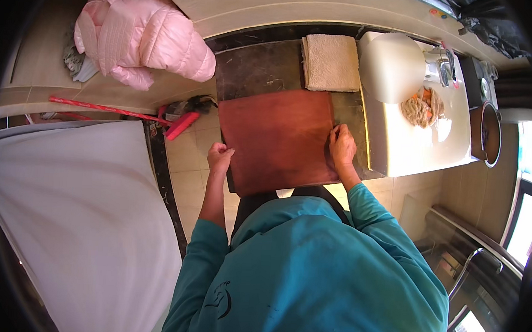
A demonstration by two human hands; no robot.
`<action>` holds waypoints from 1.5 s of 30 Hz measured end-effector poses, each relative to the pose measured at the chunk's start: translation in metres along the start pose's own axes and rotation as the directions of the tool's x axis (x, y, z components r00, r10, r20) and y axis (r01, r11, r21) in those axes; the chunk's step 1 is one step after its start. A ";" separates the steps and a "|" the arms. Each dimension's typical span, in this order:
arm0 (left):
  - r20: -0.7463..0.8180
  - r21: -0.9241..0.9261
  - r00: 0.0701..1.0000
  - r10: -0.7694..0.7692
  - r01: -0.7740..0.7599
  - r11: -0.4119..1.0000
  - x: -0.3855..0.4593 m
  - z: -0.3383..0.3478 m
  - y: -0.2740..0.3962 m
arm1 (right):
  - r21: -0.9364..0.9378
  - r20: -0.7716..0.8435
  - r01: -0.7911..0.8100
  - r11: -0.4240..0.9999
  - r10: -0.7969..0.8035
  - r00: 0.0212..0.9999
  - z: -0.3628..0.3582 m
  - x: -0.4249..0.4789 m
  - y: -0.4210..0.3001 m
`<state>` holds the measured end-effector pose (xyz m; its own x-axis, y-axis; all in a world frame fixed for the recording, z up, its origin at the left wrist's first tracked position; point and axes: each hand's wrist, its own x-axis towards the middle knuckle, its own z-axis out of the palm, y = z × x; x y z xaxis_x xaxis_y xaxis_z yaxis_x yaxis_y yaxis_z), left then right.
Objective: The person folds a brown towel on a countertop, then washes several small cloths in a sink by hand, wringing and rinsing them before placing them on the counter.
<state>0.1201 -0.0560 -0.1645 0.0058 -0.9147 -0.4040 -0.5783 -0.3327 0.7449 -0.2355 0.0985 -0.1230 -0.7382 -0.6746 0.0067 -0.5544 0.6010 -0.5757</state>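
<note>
A reddish-brown cloth [276,139] lies spread flat over the near part of a dark stone counter [257,68], its near edge at the counter's front by my body. My left hand [220,157] is at the cloth's left edge, thumb and fingers together; whether it pinches the edge cannot be told. At the right edge, my right hand [342,145] rests with its fingers curled, and what lies under them is hidden. Beyond the cloth sits a folded beige towel [332,63], close to the cloth's far right corner.
On the right, a white washbasin [407,146] has a chrome faucet [443,67] and a beige and orange bundle [422,107]. A bin [485,134] stands beyond. Pink padded jacket [142,37] hangs at upper left, above a red broom [182,125]. White sheeting [87,211] covers the left side.
</note>
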 end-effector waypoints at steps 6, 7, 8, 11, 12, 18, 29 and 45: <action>0.365 -0.371 0.899 -0.243 0.380 0.847 0.001 -0.020 0.017 | 0.187 0.087 -0.163 0.969 0.149 0.985 -0.001 0.005 0.010; 0.394 -0.391 0.884 -0.250 0.408 0.825 0.004 -0.024 0.018 | 0.191 0.109 -0.163 0.968 0.144 0.983 -0.003 0.007 0.011; 0.423 -0.408 0.869 -0.256 0.435 0.802 0.005 -0.027 0.019 | 0.195 0.132 -0.164 0.967 0.140 0.981 -0.004 0.009 0.012; 0.477 -0.425 0.842 -0.252 0.471 0.773 0.009 -0.032 0.014 | 0.156 0.170 -0.174 0.972 0.147 0.974 -0.009 0.011 0.005; 0.476 -0.425 0.844 -0.248 0.468 0.775 0.010 -0.031 0.011 | 0.109 0.152 -0.154 0.982 0.136 0.979 -0.008 0.011 0.006; 0.320 -0.367 0.911 -0.260 0.372 0.852 0.010 -0.023 0.005 | -0.135 0.101 -0.125 0.983 0.139 0.985 -0.013 0.013 0.002; -0.040 0.023 0.997 0.069 -0.068 0.997 0.026 -0.006 0.007 | -0.056 0.010 -0.001 0.998 0.001 1.000 0.000 0.037 -0.002; -0.040 -0.098 0.999 -0.008 0.004 0.995 0.037 -0.003 0.013 | -0.183 -0.085 -0.037 0.982 0.022 0.996 0.042 0.064 0.002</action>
<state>0.1158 -0.0952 -0.1685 0.0429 -0.9203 -0.3887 -0.4957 -0.3575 0.7915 -0.2677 0.0387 -0.1584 -0.7801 -0.6224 0.0640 -0.5877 0.6938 -0.4162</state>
